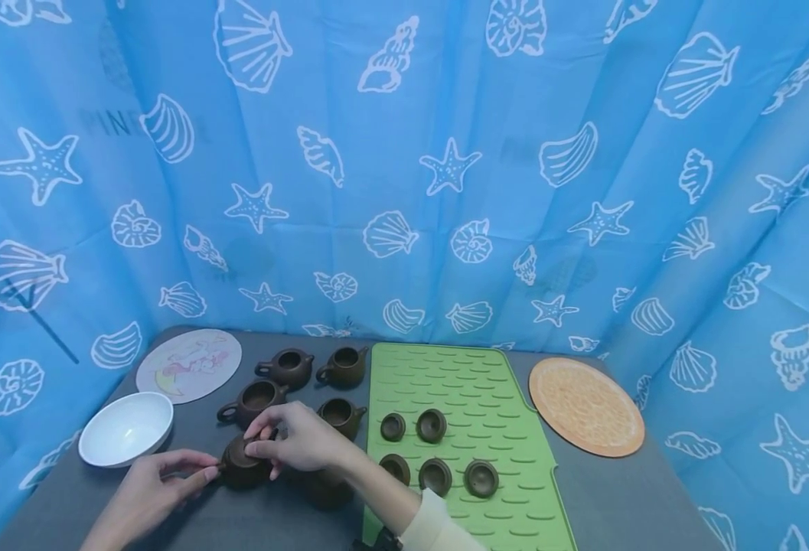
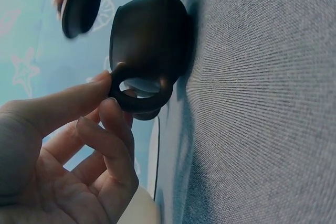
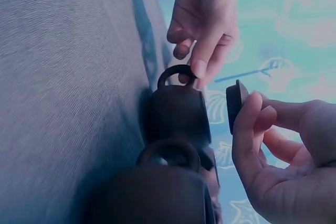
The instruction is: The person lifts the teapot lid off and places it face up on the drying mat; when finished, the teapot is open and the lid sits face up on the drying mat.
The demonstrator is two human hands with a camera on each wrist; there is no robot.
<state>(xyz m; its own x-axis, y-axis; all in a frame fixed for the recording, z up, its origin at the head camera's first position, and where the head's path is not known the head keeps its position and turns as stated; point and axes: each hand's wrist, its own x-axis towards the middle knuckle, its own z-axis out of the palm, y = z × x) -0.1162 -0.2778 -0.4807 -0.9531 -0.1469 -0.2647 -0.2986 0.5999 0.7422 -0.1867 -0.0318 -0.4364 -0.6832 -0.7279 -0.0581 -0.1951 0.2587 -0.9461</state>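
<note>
A small dark brown teapot (image 1: 242,473) stands on the grey cloth at the front left. My left hand (image 1: 144,490) pinches its loop handle (image 2: 140,102) between thumb and fingertips. Just above the pot, my right hand (image 1: 308,438) holds a round dark lid (image 3: 234,106) in its fingertips; both wrist views show a gap between lid and pot. Another dark teapot (image 3: 152,195) is close by in the right wrist view. My right forearm partly hides a teapot (image 1: 330,493) in the head view.
Several lidless teapots (image 1: 259,398) stand behind my hands. A green mat (image 1: 445,375) on the right carries several small lids (image 1: 481,478). A white bowl (image 1: 127,430) and a round picture mat (image 1: 190,363) lie left, an orange round mat (image 1: 586,405) far right. A blue curtain (image 1: 404,191) hangs behind.
</note>
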